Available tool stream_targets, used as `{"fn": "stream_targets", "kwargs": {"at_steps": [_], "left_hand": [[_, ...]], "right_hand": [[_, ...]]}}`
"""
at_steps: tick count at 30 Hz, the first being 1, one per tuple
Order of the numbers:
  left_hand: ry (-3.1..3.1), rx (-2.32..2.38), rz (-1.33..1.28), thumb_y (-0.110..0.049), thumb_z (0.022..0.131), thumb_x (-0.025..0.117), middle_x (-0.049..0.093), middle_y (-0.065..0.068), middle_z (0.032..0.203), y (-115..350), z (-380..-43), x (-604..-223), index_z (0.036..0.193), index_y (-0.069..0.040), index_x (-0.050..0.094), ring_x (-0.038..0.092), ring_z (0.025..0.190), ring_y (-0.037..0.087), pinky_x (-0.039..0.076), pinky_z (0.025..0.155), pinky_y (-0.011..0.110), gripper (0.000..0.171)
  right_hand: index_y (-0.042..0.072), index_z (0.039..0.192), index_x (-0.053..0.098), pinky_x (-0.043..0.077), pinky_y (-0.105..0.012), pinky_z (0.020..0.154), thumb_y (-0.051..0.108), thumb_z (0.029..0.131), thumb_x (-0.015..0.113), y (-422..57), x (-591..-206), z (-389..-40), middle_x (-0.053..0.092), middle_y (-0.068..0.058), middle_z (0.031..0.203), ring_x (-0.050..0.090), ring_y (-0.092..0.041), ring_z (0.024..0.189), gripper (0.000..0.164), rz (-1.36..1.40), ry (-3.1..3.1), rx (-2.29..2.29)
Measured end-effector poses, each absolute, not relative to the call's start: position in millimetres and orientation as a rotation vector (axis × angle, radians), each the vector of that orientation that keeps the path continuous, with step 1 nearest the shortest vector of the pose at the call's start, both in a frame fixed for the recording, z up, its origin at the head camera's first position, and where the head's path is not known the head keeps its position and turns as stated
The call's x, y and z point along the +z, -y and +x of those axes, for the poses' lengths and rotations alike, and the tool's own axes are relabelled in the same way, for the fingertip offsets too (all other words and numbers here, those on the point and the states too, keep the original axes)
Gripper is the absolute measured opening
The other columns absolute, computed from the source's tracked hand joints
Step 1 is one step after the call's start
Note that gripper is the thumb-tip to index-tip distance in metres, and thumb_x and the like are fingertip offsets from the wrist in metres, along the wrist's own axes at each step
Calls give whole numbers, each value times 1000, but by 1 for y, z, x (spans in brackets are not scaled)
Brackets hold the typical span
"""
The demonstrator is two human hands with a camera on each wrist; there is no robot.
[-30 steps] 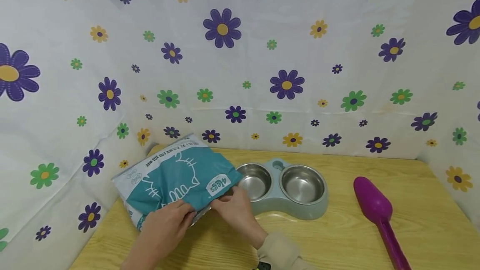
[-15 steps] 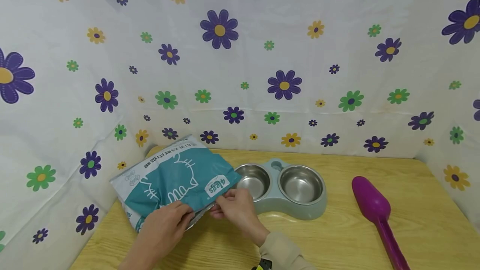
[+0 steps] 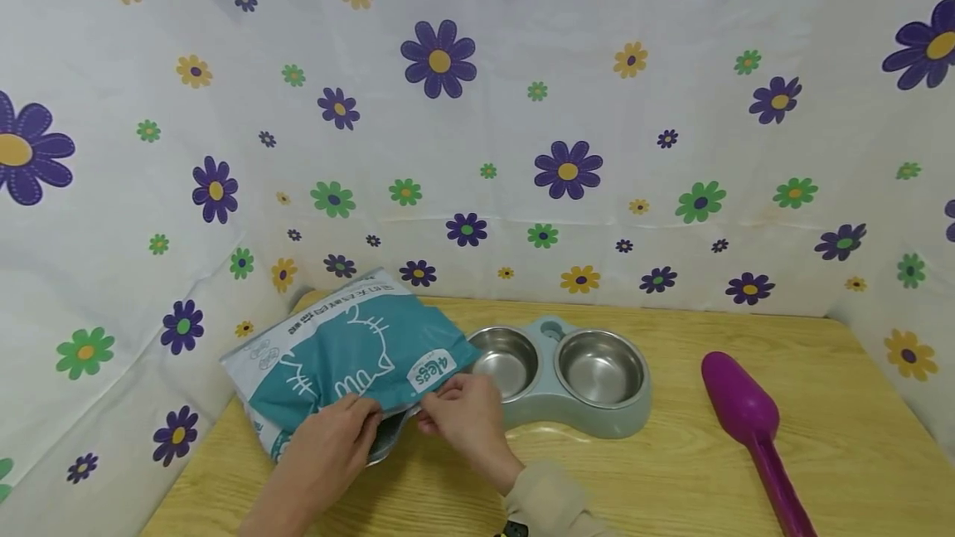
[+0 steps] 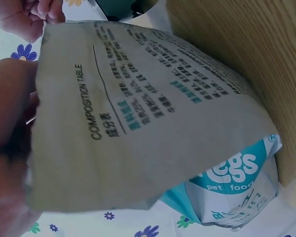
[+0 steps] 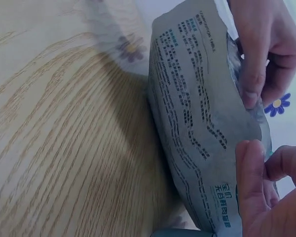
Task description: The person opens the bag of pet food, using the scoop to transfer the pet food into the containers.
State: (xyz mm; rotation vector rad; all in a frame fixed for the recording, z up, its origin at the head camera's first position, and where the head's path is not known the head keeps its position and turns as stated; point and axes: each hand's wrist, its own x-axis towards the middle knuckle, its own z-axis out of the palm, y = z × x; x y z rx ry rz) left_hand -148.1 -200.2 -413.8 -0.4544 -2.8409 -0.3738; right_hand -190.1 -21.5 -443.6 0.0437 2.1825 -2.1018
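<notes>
A teal and white pet food bag [image 3: 358, 346] with a cat drawing lies tilted at the table's left, its mouth facing me. My left hand [image 3: 324, 446] grips the mouth's edge near its left part. Farther right along that edge, my right hand [image 3: 470, 417] pinches the bag by its corner. Between them the mouth gapes, with a dark silvery inside. In the right wrist view, the left thumb lies at the mouth's rim, and my right fingertips [image 5: 251, 153] rest against the printed back. A composition table covers that back panel [image 4: 138, 98] in the left wrist view.
A grey-blue double pet bowl [image 3: 548, 404] with two steel dishes stands right of the bag, close to my right hand. Farther right lies a purple scoop [image 3: 746, 408], handle toward me. Behind the wooden table [image 3: 671, 479] hangs a flowered white cloth [image 3: 492, 123].
The bag's mouth has parted wider between my hands, showing more of the inside. My right hand has shifted its hold slightly along the edge; the left has barely moved.
</notes>
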Motion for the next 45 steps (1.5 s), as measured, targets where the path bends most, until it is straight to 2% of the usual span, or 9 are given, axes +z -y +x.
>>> {"fn": "stream_targets", "kwargs": {"at_steps": [3,9,16,19,25,28,33,39,45], "left_hand": [[2846,-418,-429,-8,95,70,62,-5,80,200,-149,-415,91,-13,69,59,70,8,50,63,29,7],[2846,-461,-435,-9,98,68,62,-4,81,201,-151,-418,93,-11,69,57,70,7,49,63,26,5],[2838,-466,-480,-9,95,71,64,-6,85,204,-154,-417,95,-13,73,60,73,7,51,65,26,4],[2817,-483,-502,-7,93,73,64,-6,84,204,-155,-417,95,-12,74,59,72,6,50,65,25,6],[2809,-501,-441,-6,92,73,65,-5,85,205,-156,-417,95,-12,72,56,73,5,49,65,26,7],[2804,-512,-430,-5,93,72,64,-5,84,207,-157,-415,95,-13,72,55,73,5,49,64,25,8],[2786,-532,-435,-5,93,72,65,-6,85,209,-159,-413,95,-14,71,58,76,5,52,67,26,8],[2799,-496,-434,-6,93,72,64,-7,86,209,-157,-410,95,-14,71,60,78,6,55,71,29,8],[2744,-369,-496,-6,89,75,61,-5,82,203,-153,-402,92,-12,70,56,73,5,54,65,27,8]], "right_hand": [[1,75,67,57,-26,53,-2,84,68,23,-445,-189,74,-8,64,73,-19,55,10,21,-2262,-2063],[5,76,66,53,-23,50,4,83,69,22,-444,-186,71,-2,59,65,-7,48,8,-13,-2346,-1987],[8,78,65,51,-23,50,6,78,75,20,-441,-188,67,1,61,64,-8,51,10,-20,-2387,-1883],[7,77,64,54,-24,50,1,79,72,20,-442,-187,65,-1,61,67,-13,52,10,18,-2356,-1900],[7,71,62,52,-25,48,3,80,70,16,-446,-187,63,-2,58,69,-20,52,13,33,-2363,-1861],[7,69,62,52,-25,47,4,81,68,14,-450,-187,65,-2,57,67,-16,48,14,21,-2332,-1868],[4,72,64,57,-31,50,6,85,65,9,-453,-186,69,-9,60,62,-9,45,13,-34,-2249,-1932],[2,82,67,57,-30,52,15,93,65,3,-451,-192,70,-9,65,64,-11,49,16,7,-2239,-1978],[0,79,68,58,-32,52,7,92,63,0,-451,-194,71,-13,65,65,-13,49,15,-35,-2221,-2008]]}}
